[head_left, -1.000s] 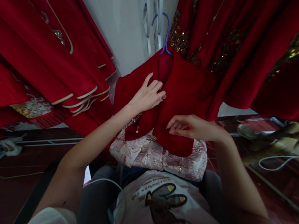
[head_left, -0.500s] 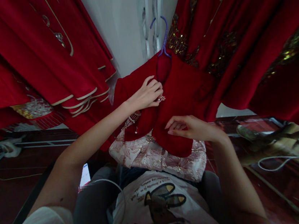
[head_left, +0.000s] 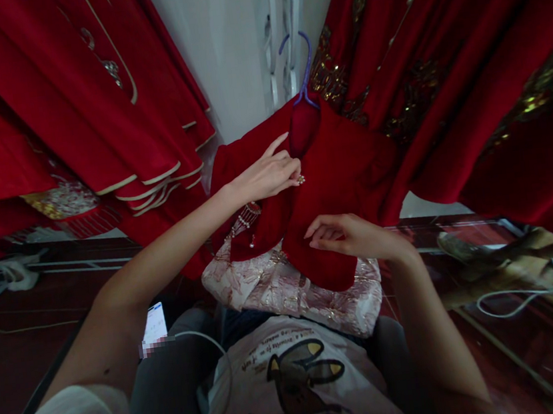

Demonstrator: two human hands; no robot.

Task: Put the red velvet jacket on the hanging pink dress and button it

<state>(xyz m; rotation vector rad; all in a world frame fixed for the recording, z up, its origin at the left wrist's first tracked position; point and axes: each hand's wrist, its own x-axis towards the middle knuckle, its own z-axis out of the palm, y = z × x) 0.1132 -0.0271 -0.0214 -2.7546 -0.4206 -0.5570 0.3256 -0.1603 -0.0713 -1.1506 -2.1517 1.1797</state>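
Note:
A red jacket (head_left: 346, 158) on a purple hanger (head_left: 307, 69) lies spread in front of me over a pale patterned garment (head_left: 286, 283) on my lap. My left hand (head_left: 267, 173) is on the jacket's front, just below the collar opening. Its index finger points out, while the thumb and other fingers pinch a small beaded ornament (head_left: 302, 179). Lower on the front, my right hand (head_left: 338, 234) has its fingers curled close to the thumb; whatever they hold, if anything, is too small to make out. A beaded tassel (head_left: 246, 221) hangs below my left wrist.
Red garments hang on the left (head_left: 144, 116) and right (head_left: 422, 81), the right ones with gold sequins. Behind the hanger stand white doors (head_left: 223, 39). A lit phone (head_left: 154, 324) lies by my left thigh, near a white cable (head_left: 199, 336). Wooden poles (head_left: 506, 273) and cables are at right.
My left index finger has straightened away from the other fingers, and the hand has turned slightly around the beaded ornament. My left forearm has shifted a little left. The right hand has hardly moved.

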